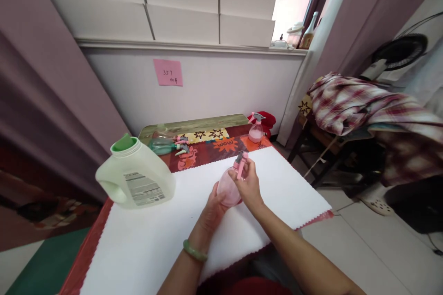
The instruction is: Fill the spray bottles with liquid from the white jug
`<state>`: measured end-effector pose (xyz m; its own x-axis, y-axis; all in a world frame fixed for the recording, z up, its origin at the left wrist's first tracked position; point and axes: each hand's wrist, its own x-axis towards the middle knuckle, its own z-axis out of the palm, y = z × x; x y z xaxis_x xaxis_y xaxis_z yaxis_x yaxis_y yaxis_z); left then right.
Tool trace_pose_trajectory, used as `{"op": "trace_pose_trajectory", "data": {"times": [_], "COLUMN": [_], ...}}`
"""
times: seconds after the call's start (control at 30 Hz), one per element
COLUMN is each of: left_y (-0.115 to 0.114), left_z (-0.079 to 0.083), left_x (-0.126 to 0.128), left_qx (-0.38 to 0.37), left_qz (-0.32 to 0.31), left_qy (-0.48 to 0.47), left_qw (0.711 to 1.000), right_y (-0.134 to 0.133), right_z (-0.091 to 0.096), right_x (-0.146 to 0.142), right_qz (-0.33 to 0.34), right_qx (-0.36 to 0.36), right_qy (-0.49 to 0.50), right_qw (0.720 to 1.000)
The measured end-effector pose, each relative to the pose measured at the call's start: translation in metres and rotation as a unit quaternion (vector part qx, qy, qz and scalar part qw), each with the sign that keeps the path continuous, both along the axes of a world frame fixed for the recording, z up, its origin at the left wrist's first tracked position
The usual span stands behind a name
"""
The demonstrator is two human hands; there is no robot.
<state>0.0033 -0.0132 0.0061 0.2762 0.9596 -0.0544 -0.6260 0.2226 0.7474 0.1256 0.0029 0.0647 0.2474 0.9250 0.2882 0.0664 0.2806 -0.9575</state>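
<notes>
A spray bottle (228, 186) with a clear, pinkish body is held tilted above the white sheet on the table. My left hand (217, 203), a green bangle on its wrist, is closed around the lower body. My right hand (250, 188) grips the pink and grey spray head at the neck, with thumb and fingers around it. Whether the head is fully seated cannot be made out. To the left stands a large pale green jug (148, 173), uncapped, with a green spout at its mouth.
Another pink spray bottle (256, 132), part filled, stands at the back right. Two more spray bottles, one a green bottle (163, 147), lie at the back left. White mat (290, 179) covers much of the table. A chair with a plaid cloth (356, 106) stands at right.
</notes>
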Motion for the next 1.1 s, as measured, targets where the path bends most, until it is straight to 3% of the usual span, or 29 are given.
{"op": "trace_pose_trajectory", "data": {"times": [0.13, 0.33, 0.47, 0.6, 0.87, 1.1], "left_y": [0.001, 0.01, 0.009, 0.008, 0.008, 0.005], "left_z": [-0.009, -0.027, -0.027, -0.029, -0.031, -0.026], "left_x": [0.002, 0.002, 0.006, 0.01, 0.009, 0.008], "left_qx": [0.017, 0.075, 0.103, 0.107, 0.099, 0.121], "left_qz": [0.043, 0.128, 0.107, 0.084, 0.08, 0.076], "left_qy": [0.066, 0.151, 0.194, 0.228, 0.285, 0.318], "left_qw": [0.997, 0.977, 0.97, 0.964, 0.95, 0.937], "right_y": [-0.016, -0.016, -0.002, 0.033, 0.141, 0.18], "right_z": [-0.006, -0.006, -0.016, -0.021, -0.014, -0.035], "right_x": [-0.009, -0.006, 0.009, 0.051, 0.162, 0.189], "right_qz": [-0.032, 0.025, 0.007, -0.025, -0.127, -0.143], "right_qx": [-0.054, -0.176, -0.199, -0.122, -0.049, -0.041], "right_qy": [-0.072, -0.177, -0.21, -0.197, -0.286, -0.288], "right_qw": [0.995, 0.968, 0.957, 0.972, 0.948, 0.946]}}
